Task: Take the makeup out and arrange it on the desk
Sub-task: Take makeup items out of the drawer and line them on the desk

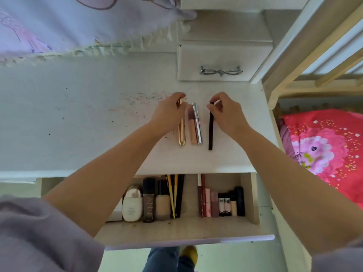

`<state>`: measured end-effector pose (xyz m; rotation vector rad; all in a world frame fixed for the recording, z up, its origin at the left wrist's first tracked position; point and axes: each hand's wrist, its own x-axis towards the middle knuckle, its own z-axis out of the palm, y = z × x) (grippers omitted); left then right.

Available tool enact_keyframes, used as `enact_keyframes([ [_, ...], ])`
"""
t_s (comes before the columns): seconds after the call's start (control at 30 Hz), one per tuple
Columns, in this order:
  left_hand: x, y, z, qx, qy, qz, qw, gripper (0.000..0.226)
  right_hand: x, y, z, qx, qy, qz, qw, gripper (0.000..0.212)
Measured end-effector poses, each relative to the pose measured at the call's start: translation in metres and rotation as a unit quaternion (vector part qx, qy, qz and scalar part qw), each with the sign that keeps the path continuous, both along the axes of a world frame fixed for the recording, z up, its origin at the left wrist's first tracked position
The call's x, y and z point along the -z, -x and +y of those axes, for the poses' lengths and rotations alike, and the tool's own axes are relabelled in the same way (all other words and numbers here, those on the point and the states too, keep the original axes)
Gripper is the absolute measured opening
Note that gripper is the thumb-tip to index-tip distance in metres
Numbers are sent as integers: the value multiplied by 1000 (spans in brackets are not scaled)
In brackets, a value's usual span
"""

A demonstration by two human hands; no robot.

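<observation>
Several slim makeup sticks lie side by side on the white desk (78,114). My left hand (167,112) pinches the far end of a gold tube (181,136). A pink tube (192,132) and a silver tube (197,124) lie touching in the middle. My right hand (225,112) pinches the far end of a black stick (211,136). Below the desk edge, the open drawer (196,230) holds several more bottles and tubes, among them a white bottle (132,205), a dark bottle (148,203) and a beige foundation bottle (163,203).
A small white drawer box with a silver bow handle (221,70) stands at the back of the desk. A lilac frilled cloth (68,26) hangs over the far left. A wooden bed frame (294,61) and red flowered bedding (324,150) lie to the right.
</observation>
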<state>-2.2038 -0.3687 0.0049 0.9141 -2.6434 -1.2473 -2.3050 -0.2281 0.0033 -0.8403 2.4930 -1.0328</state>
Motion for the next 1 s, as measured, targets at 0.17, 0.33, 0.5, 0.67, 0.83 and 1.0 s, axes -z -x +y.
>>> enact_keyframes([
  [0.17,15,12,4,-25,-8,-23,999,48,18,6,-10,-1,-9,23,1000,18],
  [0.33,1,-35,27,-34,16,30,999,42,5,-39,26,2,2,47,999,20],
  [0.5,23,-153,91,29,-35,32,998,10,31,-131,110,-85,-96,-31,991,20],
  [0.67,90,-168,118,79,-1,-133,988,35,91,-145,118,-129,-242,-36,961,43],
  [0.83,127,-121,117,69,141,-222,962,49,125,-127,87,-93,-245,26,965,42],
  [1.0,139,-104,117,75,185,-258,945,34,140,-124,80,-100,-245,70,962,36],
])
